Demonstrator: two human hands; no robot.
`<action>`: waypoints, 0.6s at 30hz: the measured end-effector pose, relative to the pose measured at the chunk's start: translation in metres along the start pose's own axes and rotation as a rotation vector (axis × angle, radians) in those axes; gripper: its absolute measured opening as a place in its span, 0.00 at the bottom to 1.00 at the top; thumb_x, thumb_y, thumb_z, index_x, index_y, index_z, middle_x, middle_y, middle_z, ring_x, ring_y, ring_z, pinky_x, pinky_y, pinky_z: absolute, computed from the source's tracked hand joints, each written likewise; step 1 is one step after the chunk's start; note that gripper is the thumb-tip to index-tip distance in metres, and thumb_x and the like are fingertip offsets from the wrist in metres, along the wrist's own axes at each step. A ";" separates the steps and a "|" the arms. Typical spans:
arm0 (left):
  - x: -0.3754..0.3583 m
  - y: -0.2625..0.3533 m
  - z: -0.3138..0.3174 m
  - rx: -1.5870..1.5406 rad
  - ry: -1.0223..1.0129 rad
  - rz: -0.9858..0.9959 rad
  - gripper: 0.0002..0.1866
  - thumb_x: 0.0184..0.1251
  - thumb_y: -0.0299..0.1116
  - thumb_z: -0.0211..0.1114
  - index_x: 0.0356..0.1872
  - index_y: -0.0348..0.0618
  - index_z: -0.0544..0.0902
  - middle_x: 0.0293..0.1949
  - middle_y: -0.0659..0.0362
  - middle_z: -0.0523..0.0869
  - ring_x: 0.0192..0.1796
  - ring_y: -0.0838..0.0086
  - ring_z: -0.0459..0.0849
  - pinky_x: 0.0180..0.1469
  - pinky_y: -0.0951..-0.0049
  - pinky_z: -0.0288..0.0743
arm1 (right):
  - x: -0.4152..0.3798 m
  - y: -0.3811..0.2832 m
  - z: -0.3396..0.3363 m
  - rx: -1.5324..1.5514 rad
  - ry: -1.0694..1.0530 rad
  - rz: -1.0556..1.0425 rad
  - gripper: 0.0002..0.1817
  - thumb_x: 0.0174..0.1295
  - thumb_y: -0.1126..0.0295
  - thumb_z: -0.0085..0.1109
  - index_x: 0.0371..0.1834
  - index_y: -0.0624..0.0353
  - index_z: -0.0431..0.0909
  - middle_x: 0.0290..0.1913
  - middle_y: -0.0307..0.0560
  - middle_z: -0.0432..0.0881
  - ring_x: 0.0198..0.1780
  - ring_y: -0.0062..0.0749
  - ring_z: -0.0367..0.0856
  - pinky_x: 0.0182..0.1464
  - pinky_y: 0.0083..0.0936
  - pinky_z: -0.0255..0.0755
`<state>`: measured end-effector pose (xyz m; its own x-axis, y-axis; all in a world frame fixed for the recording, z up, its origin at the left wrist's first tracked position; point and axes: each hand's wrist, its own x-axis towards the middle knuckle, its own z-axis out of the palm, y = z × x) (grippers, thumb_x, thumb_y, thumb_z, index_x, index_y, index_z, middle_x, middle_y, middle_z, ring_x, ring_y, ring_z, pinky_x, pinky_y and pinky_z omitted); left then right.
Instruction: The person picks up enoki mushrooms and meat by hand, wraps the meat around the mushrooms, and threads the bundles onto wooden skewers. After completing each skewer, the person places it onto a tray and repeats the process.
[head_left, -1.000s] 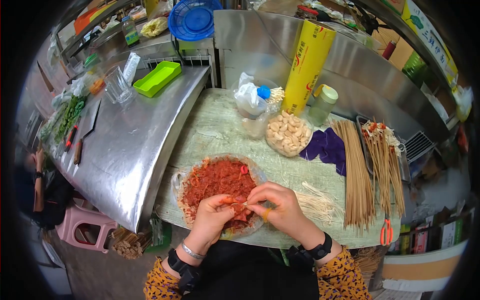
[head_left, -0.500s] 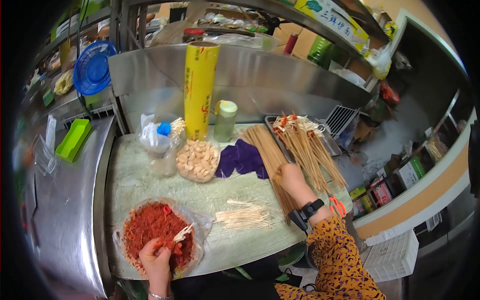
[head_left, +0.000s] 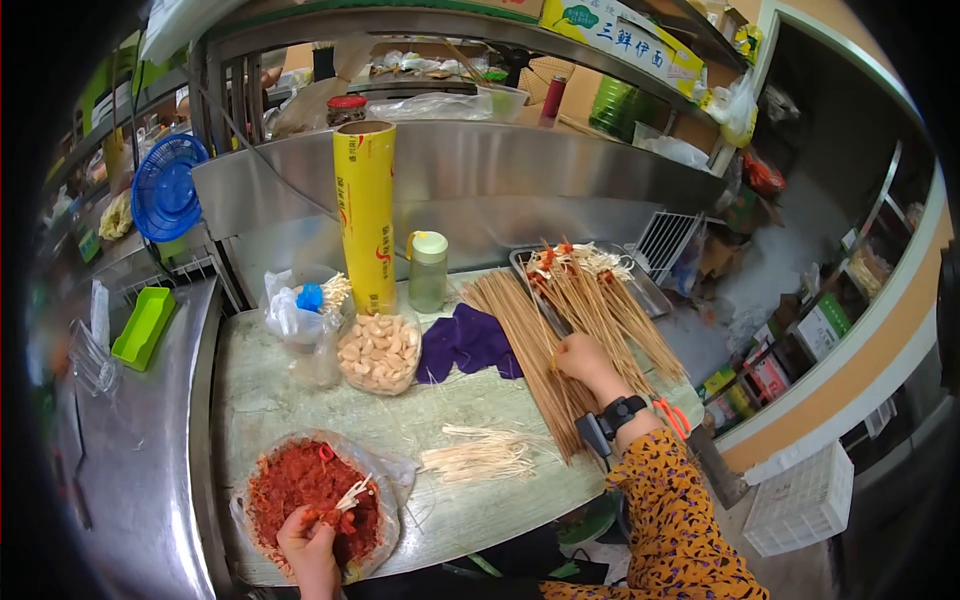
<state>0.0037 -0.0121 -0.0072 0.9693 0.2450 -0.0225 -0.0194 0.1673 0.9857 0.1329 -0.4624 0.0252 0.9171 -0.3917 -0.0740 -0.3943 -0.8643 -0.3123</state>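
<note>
My left hand [head_left: 308,545] is over the bowl of red chilli paste [head_left: 290,480], its fingers pinched on a small bunch of enoki mushrooms [head_left: 354,495] smeared with red. The bowl is lined with clear plastic. On the row of bare bamboo skewers [head_left: 510,320] rests my right hand [head_left: 588,365], its fingers closed at the skewers; the fingertips are partly hidden. A pile of white enoki strands [head_left: 482,453] lies between the two hands. Beyond my right hand, skewers loaded with red-smeared enoki [head_left: 575,262] lie on a metal tray [head_left: 650,297].
A tub of peeled garlic [head_left: 380,352], a purple cloth [head_left: 470,343], a tall yellow roll [head_left: 367,220] and a green-lidded bottle [head_left: 428,272] stand toward the back. Orange-handled scissors [head_left: 672,416] lie at the table's right edge. A steel counter [head_left: 140,440] adjoins the left.
The camera view has shifted, so the table sits lower and slightly left. Both hands stay at nearly the same places, the left with the enoki and the right at the skewers.
</note>
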 end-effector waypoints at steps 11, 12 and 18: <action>0.001 0.006 -0.001 -0.236 -0.033 -0.088 0.10 0.55 0.12 0.51 0.37 0.28 0.77 0.33 0.50 0.83 0.31 0.66 0.85 0.38 0.72 0.81 | -0.068 -0.060 -0.058 1.140 -0.309 -0.173 0.05 0.63 0.69 0.53 0.33 0.58 0.74 0.29 0.44 0.81 0.28 0.21 0.80 0.31 0.15 0.74; 0.002 0.006 -0.001 -0.284 -0.025 -0.099 0.10 0.56 0.12 0.52 0.39 0.28 0.77 0.34 0.50 0.83 0.32 0.66 0.85 0.39 0.71 0.81 | -0.083 -0.074 -0.053 1.290 -0.292 -0.201 0.05 0.63 0.69 0.53 0.35 0.59 0.74 0.31 0.44 0.82 0.28 0.20 0.79 0.31 0.15 0.74; 0.004 0.020 0.003 -0.578 0.053 -0.166 0.07 0.63 0.19 0.55 0.42 0.32 0.76 0.39 0.51 0.82 0.39 0.67 0.84 0.40 0.73 0.81 | -0.171 -0.149 0.016 1.599 -0.312 -0.409 0.07 0.64 0.70 0.53 0.39 0.63 0.72 0.36 0.49 0.81 0.34 0.26 0.81 0.38 0.21 0.75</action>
<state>0.0076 -0.0103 0.0131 0.9576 0.2155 -0.1911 -0.0132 0.6955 0.7184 0.0363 -0.2617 0.0697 0.9903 0.0047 0.1390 0.1281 0.3574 -0.9251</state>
